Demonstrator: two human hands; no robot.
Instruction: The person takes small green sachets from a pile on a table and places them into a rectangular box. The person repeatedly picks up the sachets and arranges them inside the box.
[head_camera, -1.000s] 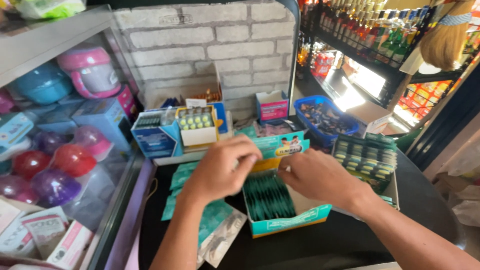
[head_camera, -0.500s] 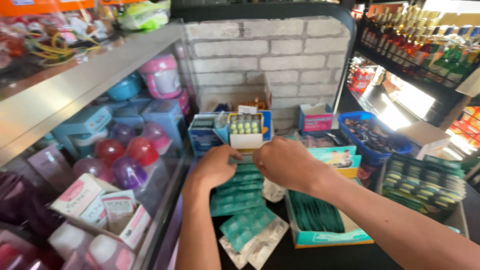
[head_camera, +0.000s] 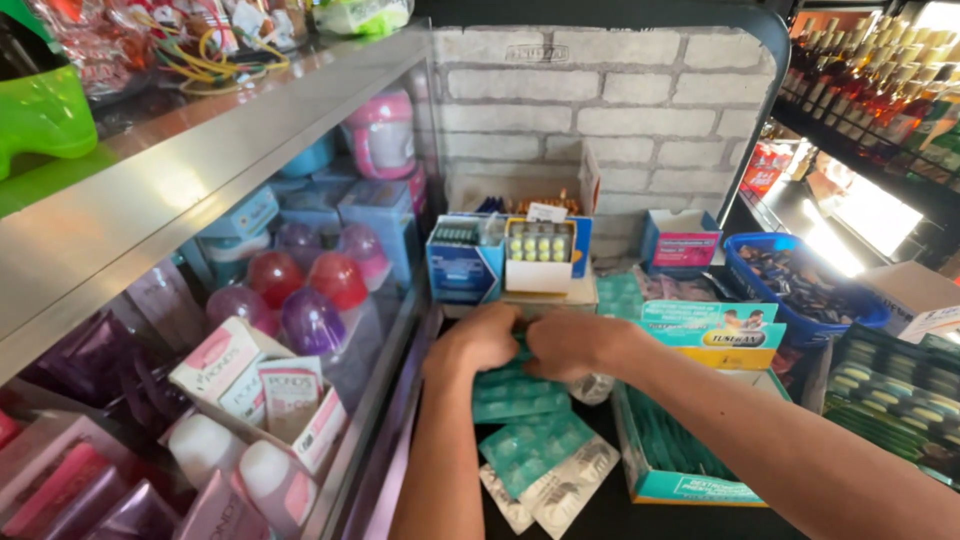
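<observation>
At the centre of the dark table (head_camera: 640, 515), the left hand (head_camera: 478, 345) and the right hand (head_camera: 572, 343) meet, knuckles up, fingers curled down onto a stack of teal foil blister strips (head_camera: 515, 395). Both hands press on the top of this stack; whether the fingers actually clamp a strip cannot be told, since the fingertips are hidden beneath the hands. The two hands touch each other at the thumbs' side.

Directly below the hands, nearer the camera, further teal blister strips (head_camera: 535, 450) lie loose and tilted on the table, with silver-backed strips (head_camera: 560, 490) partly under them. Just right of the stack stands an open teal cardboard carton (head_camera: 670, 485) filled with dark green strips set on edge; the right forearm crosses over it. Its raised lid flap, teal and yellow (head_camera: 712, 335), stands behind the right wrist.

Behind the hands, against the white brick wall (head_camera: 620, 110), a small white display box of yellow-green tablets (head_camera: 540, 255) stands upright, beside a blue cardboard box (head_camera: 462, 262) on its left. A pink-fronted box (head_camera: 682, 245) sits further right, next to a blue plastic basket (head_camera: 800, 290) of dark sachets. At far right, a tray of green and yellow capsule strips (head_camera: 885, 390) lies flat.

To the left, a glass showcase (head_camera: 330, 330) holds round purple and red containers and pink-and-white cosmetic boxes (head_camera: 255, 385).
</observation>
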